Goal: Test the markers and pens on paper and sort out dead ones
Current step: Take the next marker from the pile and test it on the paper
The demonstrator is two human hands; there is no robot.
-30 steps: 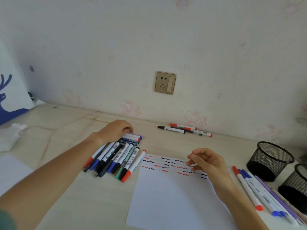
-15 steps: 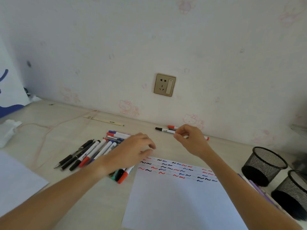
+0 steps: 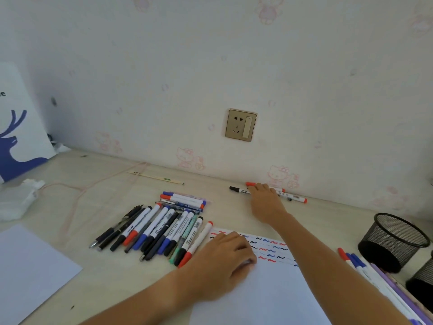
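Note:
A white test paper [image 3: 269, 296] with rows of red, blue and black squiggles lies at the front centre. My left hand [image 3: 225, 261] rests on its upper left corner with loosely curled fingers and holds nothing. Left of it lies a row of several markers and pens [image 3: 161, 228]. My right hand [image 3: 264, 200] reaches to the wall, its fingers lying over a small group of markers: a black-capped one [image 3: 237, 190] sticks out left, a red-tipped one [image 3: 297, 198] right. These lie flat on the desk. More markers [image 3: 353, 261] lie at the right of the paper.
Two black mesh cups [image 3: 393, 240] [image 3: 421, 285] stand at the right. A second white sheet [image 3: 28, 273], a crumpled tissue [image 3: 18, 200], a pink cable [image 3: 77, 195] and a deer board [image 3: 16, 137] are at the left. A wall socket [image 3: 240, 125] sits above the desk.
My right hand went from above the paper to the markers at the wall. My left hand left the marker row and came down onto the paper's corner.

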